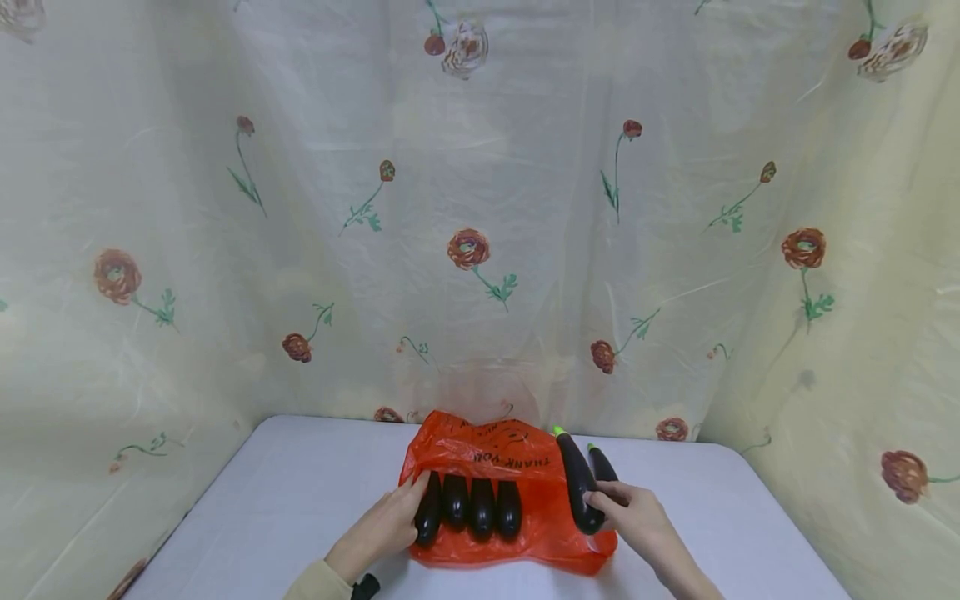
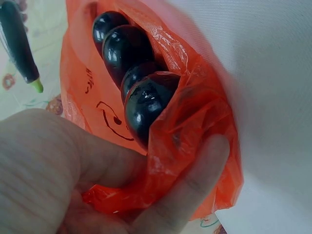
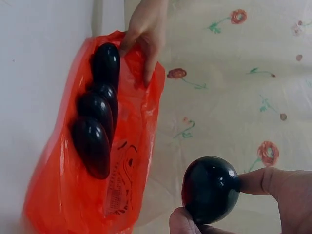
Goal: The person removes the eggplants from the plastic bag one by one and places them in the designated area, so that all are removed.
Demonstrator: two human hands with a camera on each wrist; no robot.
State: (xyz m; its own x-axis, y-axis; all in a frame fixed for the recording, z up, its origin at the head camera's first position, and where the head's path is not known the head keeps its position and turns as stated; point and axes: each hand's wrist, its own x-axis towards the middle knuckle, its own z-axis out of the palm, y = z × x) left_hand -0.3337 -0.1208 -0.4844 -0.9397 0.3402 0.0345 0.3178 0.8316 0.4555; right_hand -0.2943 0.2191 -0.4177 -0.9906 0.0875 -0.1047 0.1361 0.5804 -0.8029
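A red plastic bag (image 1: 465, 442) printed with THANK YOU lies on the table, its mouth spread wide. Several dark eggplants (image 1: 482, 510) sit side by side in it, rounded ends toward me. My left hand (image 1: 384, 521) grips the bag's left edge; in the left wrist view the thin red film (image 2: 200, 114) bunches between thumb and fingers, right beside the nearest eggplant (image 2: 148, 107). At the bag's right end my right hand (image 1: 637, 518) holds another eggplant (image 1: 576, 479) by its lower part, its green stem end pointing up and away. Thumb and fingers pinch its rounded end (image 3: 207, 190) in the right wrist view.
One more eggplant (image 1: 602, 463) shows partly behind my right hand, beside the bag. White cloth covers the table (image 1: 300, 483). A flower-printed curtain (image 1: 525, 208) hangs close around the back and both sides.
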